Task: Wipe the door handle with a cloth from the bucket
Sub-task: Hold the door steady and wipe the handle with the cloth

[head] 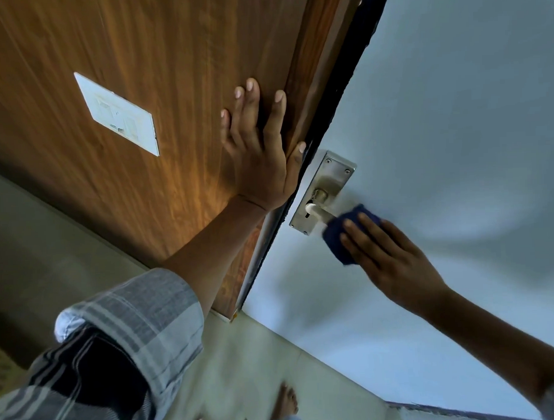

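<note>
With cloth (342, 235) already out and pressed on door handle (321, 210), wiping looks midway. Right hand (387, 253) holds cloth over the lever; left hand (258, 147) spread flat on wood panel (106, 36). Bucket unseen.

Indoors, most likely a home or lodging room. Pale painted door (439, 141) with steel lever handle plate (323, 189); left of it, wood-grain panelling (123, 58) carrying a white switch plate (117, 113). Below the door, light tiled floor (243, 368) with bare feet (287, 404).
</note>
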